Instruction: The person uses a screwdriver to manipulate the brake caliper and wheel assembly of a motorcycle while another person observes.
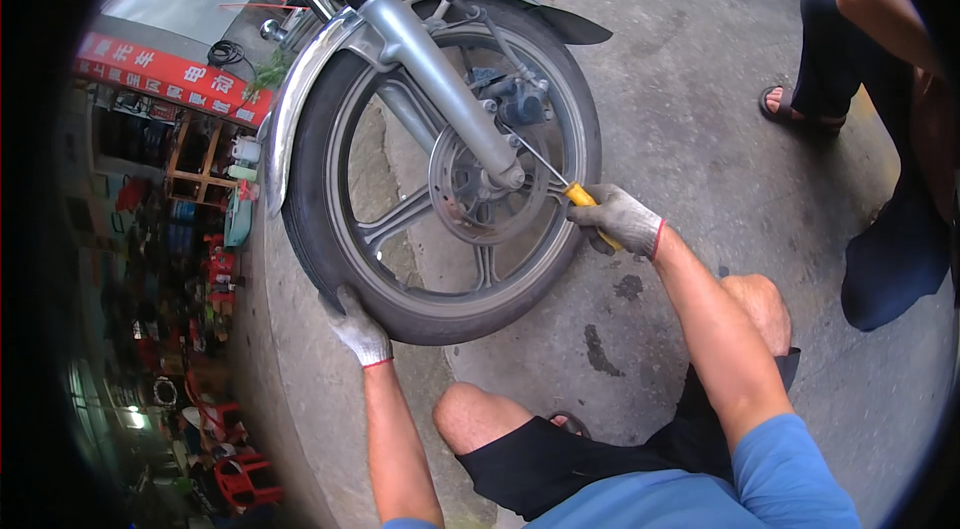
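While its yellow handle sits in the closed, gloved right hand, the screwdriver slants up-left, thin metal shaft ending near the brake caliper, tip unclear. Behind it stands the motorcycle's front wheel: black tyre, dull grey spokes, brake disc. Gloved left hand, partly open, rests against the tyre's lower left. Stained concrete floor lies beneath.

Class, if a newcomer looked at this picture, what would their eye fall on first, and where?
The big motorcycle wheel would likely catch it, filling the upper middle. Next comes the yellow-handled tool right of centre, gripped by the gloved right hand, while the gloved left hand is at the tyre's lower left. A red banner stands out upper left.
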`<state>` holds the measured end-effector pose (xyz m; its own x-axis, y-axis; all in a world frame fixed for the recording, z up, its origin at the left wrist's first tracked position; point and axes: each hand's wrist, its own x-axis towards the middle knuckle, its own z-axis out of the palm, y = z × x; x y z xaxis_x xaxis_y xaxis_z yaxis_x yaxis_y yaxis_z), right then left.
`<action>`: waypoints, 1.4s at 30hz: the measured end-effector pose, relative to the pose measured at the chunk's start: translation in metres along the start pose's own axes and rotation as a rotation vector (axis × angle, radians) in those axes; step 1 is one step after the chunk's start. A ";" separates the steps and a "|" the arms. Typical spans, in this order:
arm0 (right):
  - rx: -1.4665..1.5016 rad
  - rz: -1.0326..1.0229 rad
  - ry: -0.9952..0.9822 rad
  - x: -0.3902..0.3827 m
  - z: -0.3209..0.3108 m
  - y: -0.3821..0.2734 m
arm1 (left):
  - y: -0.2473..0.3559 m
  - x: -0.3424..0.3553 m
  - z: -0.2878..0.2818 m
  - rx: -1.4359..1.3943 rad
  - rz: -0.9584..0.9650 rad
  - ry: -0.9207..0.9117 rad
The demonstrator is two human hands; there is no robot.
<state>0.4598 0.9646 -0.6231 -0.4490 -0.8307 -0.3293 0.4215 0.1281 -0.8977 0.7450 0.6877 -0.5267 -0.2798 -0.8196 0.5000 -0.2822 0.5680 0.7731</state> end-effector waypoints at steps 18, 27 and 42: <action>-0.043 -0.055 0.100 0.004 0.026 0.010 | 0.009 -0.006 0.004 -0.003 -0.008 0.037; -0.039 -0.053 0.205 0.010 0.039 0.019 | -0.031 -0.048 -0.002 -0.296 -0.090 -0.058; -0.253 -0.246 0.434 0.027 0.049 0.053 | -0.037 -0.049 0.007 -0.291 -0.051 0.040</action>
<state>0.5082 0.9226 -0.6655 -0.8157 -0.5604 -0.1436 0.0853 0.1290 -0.9880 0.7622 0.7073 -0.5825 -0.2338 -0.8519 0.4686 -0.0184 0.4858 0.8739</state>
